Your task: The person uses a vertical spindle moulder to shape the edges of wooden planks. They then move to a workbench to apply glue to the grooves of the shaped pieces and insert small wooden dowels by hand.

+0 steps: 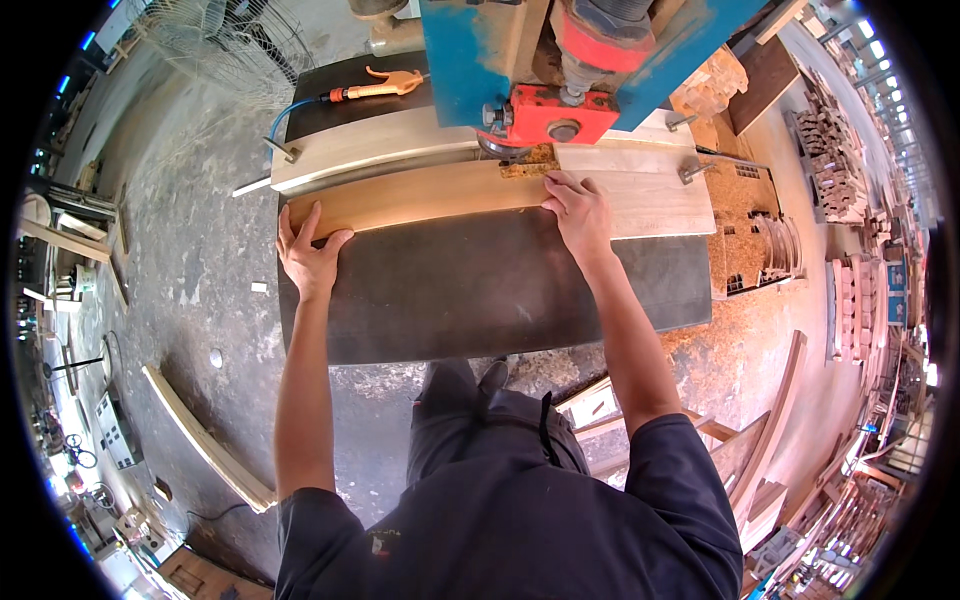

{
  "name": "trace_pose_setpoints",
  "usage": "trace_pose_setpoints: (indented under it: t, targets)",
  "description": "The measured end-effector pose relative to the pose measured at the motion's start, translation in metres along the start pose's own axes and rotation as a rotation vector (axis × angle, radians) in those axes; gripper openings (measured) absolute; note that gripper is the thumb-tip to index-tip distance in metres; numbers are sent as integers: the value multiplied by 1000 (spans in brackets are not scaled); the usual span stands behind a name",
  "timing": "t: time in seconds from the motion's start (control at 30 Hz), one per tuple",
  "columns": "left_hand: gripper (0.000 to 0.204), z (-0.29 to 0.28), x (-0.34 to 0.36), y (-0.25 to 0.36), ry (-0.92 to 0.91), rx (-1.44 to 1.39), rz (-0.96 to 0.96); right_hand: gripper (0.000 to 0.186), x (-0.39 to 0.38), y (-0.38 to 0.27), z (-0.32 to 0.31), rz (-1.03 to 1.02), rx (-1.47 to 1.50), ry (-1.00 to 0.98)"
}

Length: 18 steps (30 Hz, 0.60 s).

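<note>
Your left hand (308, 255) lies flat at the left end of the long wooden board (430, 195), fingers spread and pressed against its near edge and end, thumb out to the right; it grips nothing, it only pushes on the wood. Your right hand (578, 212) rests palm down on the board further right, fingers together and pointing toward the machine, just in front of the cutter; it too is open on the surface rather than closed around anything.

The board lies lengthwise across the dark machine table (480, 295), running from your left hand past your right, its far edge against a pale wooden fence (370, 148). To the right of your right hand the wood looks paler. A small heap of sawdust (527, 160) sits on the board right below the red cutter housing (550, 115), which hangs from the blue machine body (470, 50).

Beyond the fence, an orange air blow gun (385, 86) with a blue hose lies on the dark surface. A metal clamp (695, 170) stands at the right end of the fence.

On the concrete floor to your left lies a long pale timber strip (205, 440), and a caged fan (235, 40) stands far left. To your right, sawdust covers the floor, with stacked curved wooden pieces (775, 250) near the table.
</note>
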<state>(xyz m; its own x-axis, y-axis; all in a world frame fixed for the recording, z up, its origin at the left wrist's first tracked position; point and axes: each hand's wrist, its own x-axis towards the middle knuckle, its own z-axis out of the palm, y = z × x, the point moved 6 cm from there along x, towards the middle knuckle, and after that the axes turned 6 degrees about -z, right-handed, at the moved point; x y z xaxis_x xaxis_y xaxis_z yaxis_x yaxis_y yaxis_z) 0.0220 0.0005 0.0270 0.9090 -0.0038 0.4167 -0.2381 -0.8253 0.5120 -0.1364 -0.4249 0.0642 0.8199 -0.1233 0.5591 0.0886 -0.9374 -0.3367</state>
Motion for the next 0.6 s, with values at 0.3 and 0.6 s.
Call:
trace_pose_setpoints:
  t: [0.3, 0.6]
  targets:
    - [71, 4, 1, -5, -1, -7, 7, 33, 0, 0, -1, 44, 3, -13]
    - [71, 2, -1, -3, 0, 16, -4, 34, 0, 1, 1, 60, 10, -18]
